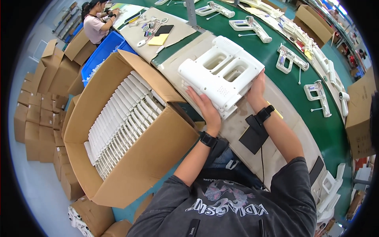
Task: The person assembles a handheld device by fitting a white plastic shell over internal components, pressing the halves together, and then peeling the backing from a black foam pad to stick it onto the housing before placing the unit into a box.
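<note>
A small stack of white plastic device housings (225, 79) with two long openings and little screw holes is between my hands above the workbench. My left hand (206, 107) presses along its near left side, thumb by the lower edge. Around its right end wraps my right hand (257, 87), fingers partly hidden behind the plastic. How many housings lie together I cannot tell. Just to the left, an open cardboard box (152, 152) holds rows of similar white plastic parts (122, 114) packed upright.
A green conveyor belt (292, 93) carries several white handle-shaped device frames (251, 29) beyond the bench. Near my right forearm lies a black pad (253, 140). A blue bin (103, 49) stands behind the box. Another person (94, 27) works at the far left. Stacked cartons (39, 130) line the left side.
</note>
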A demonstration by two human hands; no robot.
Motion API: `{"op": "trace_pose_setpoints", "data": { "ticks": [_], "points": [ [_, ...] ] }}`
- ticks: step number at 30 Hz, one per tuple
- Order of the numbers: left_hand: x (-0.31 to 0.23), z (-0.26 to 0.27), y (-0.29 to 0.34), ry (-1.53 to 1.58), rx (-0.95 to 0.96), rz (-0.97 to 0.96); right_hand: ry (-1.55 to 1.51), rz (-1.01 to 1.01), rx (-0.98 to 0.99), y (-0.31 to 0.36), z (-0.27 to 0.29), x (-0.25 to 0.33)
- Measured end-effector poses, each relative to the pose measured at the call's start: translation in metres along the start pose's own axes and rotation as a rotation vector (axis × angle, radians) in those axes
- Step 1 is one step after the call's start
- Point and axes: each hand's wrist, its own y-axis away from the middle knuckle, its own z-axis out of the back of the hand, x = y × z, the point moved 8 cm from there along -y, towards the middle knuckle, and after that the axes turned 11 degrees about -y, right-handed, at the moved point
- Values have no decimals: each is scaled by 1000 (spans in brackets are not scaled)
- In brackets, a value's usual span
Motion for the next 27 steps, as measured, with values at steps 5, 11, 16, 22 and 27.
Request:
{"op": "trace_pose_setpoints", "data": {
  "ticks": [5,11,16,22,27],
  "points": [
    [7,-3,-42,7,21,-20,56,-10,-45,-18,-20,-10],
    [19,-10,-80,39,-9,-3,-16,-4,-72,-48,-43,-30],
    [32,-10,-118,98,-58,-15,0,-17,-15,-64,-70,-49],
    [42,-2,-135,95,-140,59,137,18,34,-94,-67,-63],
    [-42,46,-32,213,40,109,112,48,101,-109,-42,-23]
  ]
}}
